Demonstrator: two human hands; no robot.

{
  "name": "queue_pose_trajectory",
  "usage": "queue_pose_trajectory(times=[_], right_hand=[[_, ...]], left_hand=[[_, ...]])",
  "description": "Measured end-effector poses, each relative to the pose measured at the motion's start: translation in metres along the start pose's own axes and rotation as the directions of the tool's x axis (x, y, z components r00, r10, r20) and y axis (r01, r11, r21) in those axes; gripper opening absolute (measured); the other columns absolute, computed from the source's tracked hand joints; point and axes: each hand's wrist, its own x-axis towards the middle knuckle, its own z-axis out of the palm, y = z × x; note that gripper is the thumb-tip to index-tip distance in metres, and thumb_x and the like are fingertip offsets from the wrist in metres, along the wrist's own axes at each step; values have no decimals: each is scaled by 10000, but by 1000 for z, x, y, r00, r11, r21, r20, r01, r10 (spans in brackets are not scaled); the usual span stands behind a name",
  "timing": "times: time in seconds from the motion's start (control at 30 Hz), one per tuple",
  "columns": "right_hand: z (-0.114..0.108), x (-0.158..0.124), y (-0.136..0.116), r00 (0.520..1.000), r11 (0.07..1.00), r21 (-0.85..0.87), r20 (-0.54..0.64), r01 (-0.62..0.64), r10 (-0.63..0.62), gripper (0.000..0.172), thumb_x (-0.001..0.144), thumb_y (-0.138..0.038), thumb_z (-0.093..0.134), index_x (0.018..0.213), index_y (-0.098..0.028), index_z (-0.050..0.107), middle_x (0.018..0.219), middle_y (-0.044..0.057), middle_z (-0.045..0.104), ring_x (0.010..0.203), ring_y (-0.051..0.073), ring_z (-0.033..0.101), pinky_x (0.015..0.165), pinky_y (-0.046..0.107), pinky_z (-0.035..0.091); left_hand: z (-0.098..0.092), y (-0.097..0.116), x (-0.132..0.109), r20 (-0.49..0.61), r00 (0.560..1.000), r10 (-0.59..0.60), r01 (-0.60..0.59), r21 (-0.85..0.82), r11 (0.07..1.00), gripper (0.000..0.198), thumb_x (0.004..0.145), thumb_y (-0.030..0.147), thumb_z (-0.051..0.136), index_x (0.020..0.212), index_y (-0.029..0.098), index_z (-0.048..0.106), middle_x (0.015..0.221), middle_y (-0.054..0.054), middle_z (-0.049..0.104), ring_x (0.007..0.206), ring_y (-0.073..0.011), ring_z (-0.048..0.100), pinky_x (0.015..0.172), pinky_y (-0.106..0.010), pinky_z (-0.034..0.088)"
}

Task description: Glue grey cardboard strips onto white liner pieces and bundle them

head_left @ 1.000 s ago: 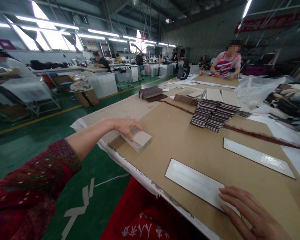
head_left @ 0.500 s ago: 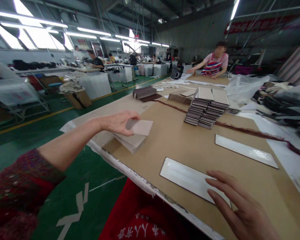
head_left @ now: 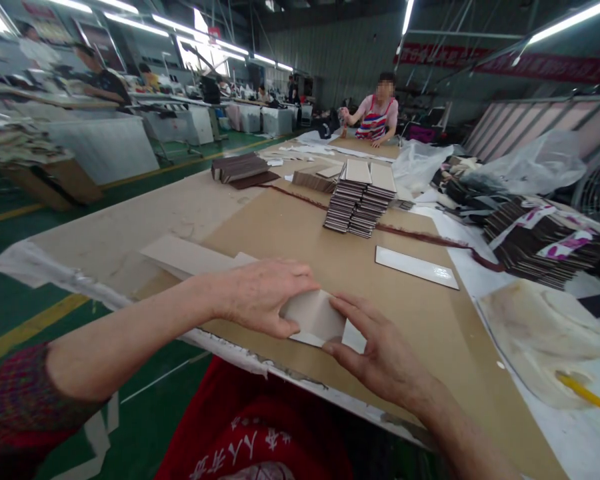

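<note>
My left hand (head_left: 263, 293) grips a beige card strip (head_left: 314, 317) between thumb and fingers. At the strip's other end, my right hand (head_left: 385, 350) pinches it, thumb at the near edge and fingers at the far one. The card bends a little between both hands, just over a dark-edged strip with a shiny white top (head_left: 355, 337); whether they touch I cannot tell. Behind my left wrist lies a pile of beige card strips (head_left: 187, 257), partly hidden by my arm. Farther off, a second white-topped strip (head_left: 416, 268) lies flat on the brown board.
Stacked dark-edged panels (head_left: 360, 200) stand mid-table, with brown strips (head_left: 243, 168) to their left. On the right are a pale, stained container (head_left: 545, 333) with a yellow handle (head_left: 587, 397) and bundled dark panels (head_left: 540, 243). A person in a striped apron (head_left: 375, 123) works at the far end.
My left hand has brought a card strip rightward from the pile to above the nearer white-topped strip. My right hand has moved left and closed on the card's end. The view has turned right.
</note>
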Motion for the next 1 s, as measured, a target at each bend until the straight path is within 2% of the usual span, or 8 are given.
queue_pose_trajectory(times=[0.07,0.13,0.2,0.27,0.43,0.57,0.73,1.0], right_hand=[[-10,-4,11,969,949,204,-13,-240,248,582,805,-468,744,1317,-217,625,1340,112,626,1201,323,588,1071,537,437],[-20,-9,26,901,798,452,27,-398,434,578,784,-526,751,1271,-230,661,1258,99,682,1145,326,623,1043,543,451],[-27,-14,41,865,642,647,53,-411,500,528,780,-539,752,1206,-232,702,1212,95,709,1167,327,615,1053,538,438],[-32,-20,54,860,559,743,42,-367,509,460,782,-520,758,1141,-233,732,1214,97,710,1220,327,585,1086,534,405],[-45,-38,72,876,649,673,-3,-355,483,494,777,-463,788,1229,-296,681,1307,67,660,1247,310,563,1129,547,357],[-64,-50,84,900,807,426,41,-408,433,603,765,-454,806,1324,-340,612,1453,44,540,1342,322,471,1168,552,312],[-70,-57,98,921,907,170,126,-386,368,634,778,-489,781,1362,-347,581,1495,48,489,1418,338,374,1207,592,206],[-49,-55,100,959,973,-7,167,-231,229,592,815,-476,743,1368,-333,585,1473,68,510,1416,337,382,1195,602,240]], left_hand=[[0,-2,0,-144,990,9,1,65,998,613,843,390,644,1400,211,460,1443,-122,488,1311,-305,470,1103,-459,378],[1,-5,-3,-346,938,-20,68,125,990,608,895,358,599,1452,227,392,1556,-128,349,1428,-324,325,1171,-519,284],[6,-8,-8,-519,852,-73,160,126,979,602,908,339,591,1459,239,369,1575,-128,297,1450,-325,279,1185,-539,261],[17,-11,-15,-586,799,-133,216,74,974,592,913,332,589,1455,248,365,1553,-123,318,1437,-309,299,1185,-531,271],[68,-14,-37,-354,875,-332,290,-167,942,615,924,452,576,1457,234,361,1464,-118,456,1381,-285,383,1158,-501,339],[100,-10,-48,-179,879,-443,385,-281,879,747,868,506,637,1468,166,350,1509,-157,415,1413,-319,332,1178,-540,295],[109,-6,-42,-165,885,-436,353,-374,858,679,835,425,671,1408,154,429,1436,-152,502,1371,-308,386,1153,-517,332],[116,-8,-42,-187,866,-464,364,-402,840,702,801,380,702,1424,190,440,1419,-134,532,1338,-309,430,1125,-508,343]])
